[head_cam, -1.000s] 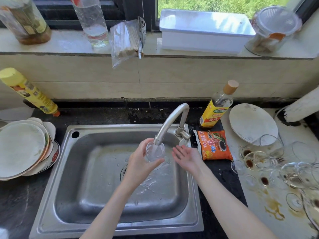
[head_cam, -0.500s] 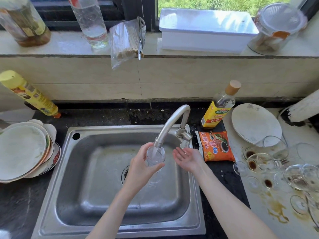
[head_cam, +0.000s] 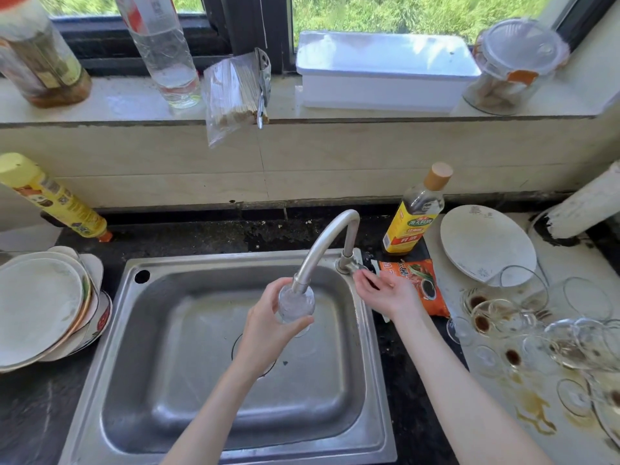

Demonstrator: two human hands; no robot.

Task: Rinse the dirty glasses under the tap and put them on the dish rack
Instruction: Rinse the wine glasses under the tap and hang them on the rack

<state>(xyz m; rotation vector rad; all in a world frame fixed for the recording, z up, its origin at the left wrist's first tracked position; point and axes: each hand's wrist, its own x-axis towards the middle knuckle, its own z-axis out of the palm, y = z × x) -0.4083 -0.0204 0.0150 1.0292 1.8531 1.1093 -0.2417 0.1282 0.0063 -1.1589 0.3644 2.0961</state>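
A: Where is the glass (head_cam: 297, 305)?

B: It is in the left hand (head_cam: 268, 325), over the middle of the sink (head_cam: 214, 380), just under the mouth of the tap (head_cam: 327, 245). The fingers are curled around it from the left and the thumb presses at its front. The mouth of the tap is at the rim of the glass, maybe a little inside; I cannot tell exactly.

A: And the right hand (head_cam: 385, 292)?

B: It is open and holds nothing. Its fingertips reach to the tap handle (head_cam: 357, 267) at the back right corner of the sink. I cannot tell if they touch it.

A: Other glasses?

B: Many dirty glasses (head_cam: 523, 333) stand crowded at the right edge of the counter (head_cam: 412, 380), some with brown marks. An orange packet (head_cam: 419, 285) lies between them and the sink.
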